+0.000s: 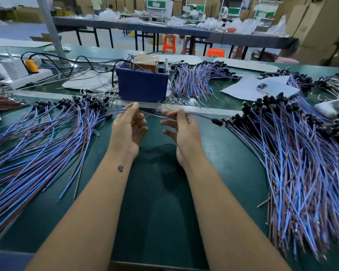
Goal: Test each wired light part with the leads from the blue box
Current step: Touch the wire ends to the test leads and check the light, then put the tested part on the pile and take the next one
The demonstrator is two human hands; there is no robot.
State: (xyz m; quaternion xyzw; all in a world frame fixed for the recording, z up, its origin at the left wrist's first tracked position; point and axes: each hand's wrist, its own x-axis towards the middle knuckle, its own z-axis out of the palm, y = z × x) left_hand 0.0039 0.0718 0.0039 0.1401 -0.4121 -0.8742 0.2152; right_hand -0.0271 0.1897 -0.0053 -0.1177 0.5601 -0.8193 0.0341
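Where wire piles cover green bench [160,192] | both grips pinch wired parts | warehouse

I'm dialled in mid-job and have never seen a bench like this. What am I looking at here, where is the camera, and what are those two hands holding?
There is no machine here: a person works with two bare hands, and the single picture comes from a camera on their head, looking forward and down.

The left hand pinches one blue-and-brown wired light part, its black socket pointing left. The right hand pinches a second such part, socket pointing right. Between the hands run thin pale leads; whether they touch the parts' wire ends is too fine to tell.

On the green bench mat lie big piles of the same parts, left and right. Behind the hands stands the dark blue plastic box holding a brown block. A white power strip sits far left, a pale phone on paper at right.
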